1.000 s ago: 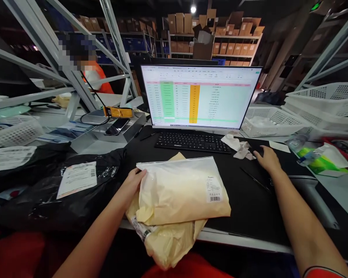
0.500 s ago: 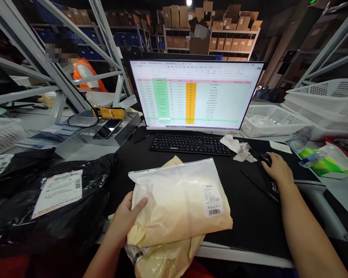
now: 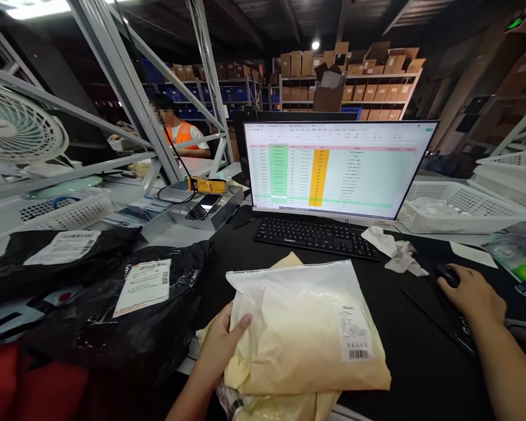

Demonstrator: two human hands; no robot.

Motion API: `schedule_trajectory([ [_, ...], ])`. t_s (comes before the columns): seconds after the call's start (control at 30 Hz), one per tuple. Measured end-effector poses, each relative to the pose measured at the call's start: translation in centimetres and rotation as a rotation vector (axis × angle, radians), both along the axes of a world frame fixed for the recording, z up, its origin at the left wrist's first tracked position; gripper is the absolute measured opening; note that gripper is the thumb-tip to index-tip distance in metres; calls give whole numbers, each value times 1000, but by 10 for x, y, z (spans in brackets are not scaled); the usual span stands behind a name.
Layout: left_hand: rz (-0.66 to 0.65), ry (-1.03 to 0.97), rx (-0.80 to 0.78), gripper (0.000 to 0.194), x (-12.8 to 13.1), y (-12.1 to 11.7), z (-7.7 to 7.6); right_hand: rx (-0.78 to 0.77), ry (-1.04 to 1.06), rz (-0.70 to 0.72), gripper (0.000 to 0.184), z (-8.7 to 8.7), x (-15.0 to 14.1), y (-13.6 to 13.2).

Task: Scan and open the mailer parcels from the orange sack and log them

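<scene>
My left hand (image 3: 228,345) grips the left edge of a zip-top plastic bag (image 3: 302,327) with pale yellow contents, thumb on top and the other fingers hidden beneath. A white barcode label (image 3: 355,333) is on the bag's right part. Under it lies more yellow wrapping (image 3: 289,406), partly covered. My right hand (image 3: 473,292) is closed over a black computer mouse (image 3: 447,275) at the right of the desk. Ahead, the monitor (image 3: 333,169) shows a spreadsheet with green and orange columns, above a black keyboard (image 3: 315,237).
Black parcels with shipping labels (image 3: 144,286) lie at left. Behind them are a grey tray holding a phone (image 3: 204,206) and a fan (image 3: 17,126). Crumpled tissue (image 3: 394,250), a thin black stick (image 3: 438,321) and white baskets (image 3: 460,204) are at right. A person in an orange vest (image 3: 184,135) sits beyond the frame.
The view has swung left and up, so things appear lower and farther right. My left hand still holds the bag, and my right hand remains on the mouse.
</scene>
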State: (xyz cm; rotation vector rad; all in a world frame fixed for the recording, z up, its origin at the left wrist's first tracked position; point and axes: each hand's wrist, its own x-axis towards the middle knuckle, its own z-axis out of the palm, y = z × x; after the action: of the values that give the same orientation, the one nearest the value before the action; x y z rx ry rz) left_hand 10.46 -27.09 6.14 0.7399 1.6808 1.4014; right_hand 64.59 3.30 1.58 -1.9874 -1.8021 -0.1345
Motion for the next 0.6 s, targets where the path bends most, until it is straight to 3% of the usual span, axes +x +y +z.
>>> schedule_trajectory([
  [0.47, 4, 39, 19, 62, 0, -2, -3, -100, -61, 1, 44, 13, -1, -4],
  [0.6, -2, 45, 19, 61, 1, -3, -2, -119, -53, -17, 57, 13, -2, -2],
])
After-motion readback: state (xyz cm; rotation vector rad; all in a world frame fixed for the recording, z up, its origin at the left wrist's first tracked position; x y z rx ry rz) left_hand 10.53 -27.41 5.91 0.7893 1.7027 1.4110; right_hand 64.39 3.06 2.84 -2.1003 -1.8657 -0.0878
